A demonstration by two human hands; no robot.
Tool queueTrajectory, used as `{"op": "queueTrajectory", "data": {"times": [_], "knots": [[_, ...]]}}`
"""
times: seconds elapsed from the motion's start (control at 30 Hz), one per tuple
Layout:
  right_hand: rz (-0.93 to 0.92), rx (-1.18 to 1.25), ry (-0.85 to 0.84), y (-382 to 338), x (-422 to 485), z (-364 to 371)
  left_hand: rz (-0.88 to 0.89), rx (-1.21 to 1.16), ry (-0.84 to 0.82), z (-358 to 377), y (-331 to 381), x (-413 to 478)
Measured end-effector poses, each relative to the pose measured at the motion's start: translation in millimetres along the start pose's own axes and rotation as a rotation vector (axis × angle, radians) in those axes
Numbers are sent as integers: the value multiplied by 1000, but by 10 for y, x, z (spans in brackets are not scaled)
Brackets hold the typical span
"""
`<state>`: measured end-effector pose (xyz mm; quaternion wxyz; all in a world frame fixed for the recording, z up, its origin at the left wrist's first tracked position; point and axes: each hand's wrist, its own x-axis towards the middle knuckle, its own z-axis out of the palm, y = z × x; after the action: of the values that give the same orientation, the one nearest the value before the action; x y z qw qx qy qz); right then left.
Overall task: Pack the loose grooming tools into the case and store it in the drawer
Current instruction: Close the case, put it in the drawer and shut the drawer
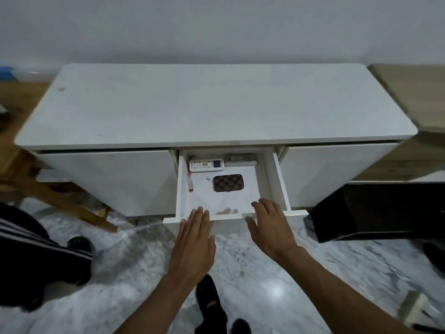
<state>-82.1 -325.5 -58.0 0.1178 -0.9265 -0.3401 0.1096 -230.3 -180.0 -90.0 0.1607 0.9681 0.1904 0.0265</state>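
The brown checkered grooming case (228,182) lies closed on the floor of the pulled-out middle drawer (281,186) of a white cabinet (207,104). My left hand (194,242) is flat, fingers together, with its fingertips at the drawer's front panel on the left. My right hand (269,227) is spread with fingers apart, resting over the front panel on the right. Neither hand holds anything. No loose grooming tools are in view.
Inside the drawer a white remote control (206,165) and a grey box (240,159) lie at the back, and a thin pen-like stick (189,182) runs along the left wall. A black box (375,210) stands right of the drawer, wooden legs (60,196) left. Marble floor below.
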Motion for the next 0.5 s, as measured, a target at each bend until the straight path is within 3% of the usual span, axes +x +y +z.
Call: {"op": "queueTrajectory", "data": {"times": [0.1,0.3,0.5], "knots": [[-6,-45,77,27,-284,65,-50,36,-9,71,72,-162],[-22,-16,-133,47,-392,69,-142,46,-78,126,183,-178],[-29,-33,-84,34,-267,68,-145,64,-114,134,144,-45]]}}
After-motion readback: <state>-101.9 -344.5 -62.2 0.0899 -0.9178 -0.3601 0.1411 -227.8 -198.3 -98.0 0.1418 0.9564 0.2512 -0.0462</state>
